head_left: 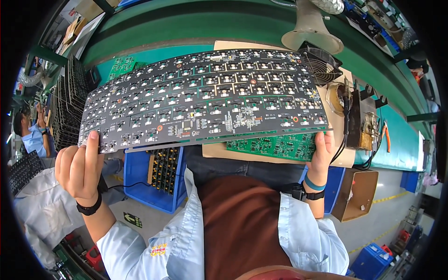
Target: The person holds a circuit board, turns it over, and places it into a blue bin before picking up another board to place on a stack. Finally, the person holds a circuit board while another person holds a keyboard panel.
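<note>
A long black keyboard circuit board (191,100), dotted with rows of small components and solder pads, is held up level across my front. My left hand (79,170) grips its near left corner, index finger lying on the top face and the other fingers curled. At the near right corner, my right hand (322,151) pinches the edge; part of its fingers is hidden beneath. Below the black board, a green circuit board panel (275,147) lies on a brown cardboard sheet (214,151) on the bench.
Stacked black boards (70,102) stand upright at left. A blue bin (133,179) with boards sits below. To the right are a fan (322,67), a soldering stand (364,119), orange-handled pliers (387,136) and a cardboard box (354,193). A fume funnel (310,30) hangs above; a co-worker (35,133) is at far left.
</note>
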`<state>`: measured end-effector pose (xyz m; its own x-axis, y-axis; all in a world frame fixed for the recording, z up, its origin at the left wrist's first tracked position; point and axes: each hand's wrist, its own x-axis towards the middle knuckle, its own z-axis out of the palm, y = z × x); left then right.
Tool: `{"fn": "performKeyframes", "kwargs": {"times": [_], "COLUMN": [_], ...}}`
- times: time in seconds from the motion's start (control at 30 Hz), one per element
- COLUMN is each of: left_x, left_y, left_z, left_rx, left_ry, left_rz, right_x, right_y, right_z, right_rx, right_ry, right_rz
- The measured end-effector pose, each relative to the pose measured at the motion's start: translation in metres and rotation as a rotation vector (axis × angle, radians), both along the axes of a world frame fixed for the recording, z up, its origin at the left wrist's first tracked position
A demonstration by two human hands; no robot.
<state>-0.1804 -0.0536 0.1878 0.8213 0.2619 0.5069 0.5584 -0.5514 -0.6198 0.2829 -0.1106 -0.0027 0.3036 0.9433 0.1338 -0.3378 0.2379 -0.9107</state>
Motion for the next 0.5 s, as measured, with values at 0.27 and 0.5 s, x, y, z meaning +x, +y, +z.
{"fn": "performKeyframes", "kwargs": {"times": [0.27,0.5], "left_x": [0.011,-0.004], "left_y": [0.003,0.013], "left_z": [0.004,-0.004], "left_rx": [-0.556,-1.171], "left_ry": [-0.497,-0.898], "left_rz": [0.057,0.062], "right_x": [0.003,0.002], "right_y": [-0.002,-0.002], "right_z": [-0.003,0.000], "right_rx": [-0.014,-0.005], "right_ry": [-0.032,-0.036], "right_rz": [0.037,0.021]}}
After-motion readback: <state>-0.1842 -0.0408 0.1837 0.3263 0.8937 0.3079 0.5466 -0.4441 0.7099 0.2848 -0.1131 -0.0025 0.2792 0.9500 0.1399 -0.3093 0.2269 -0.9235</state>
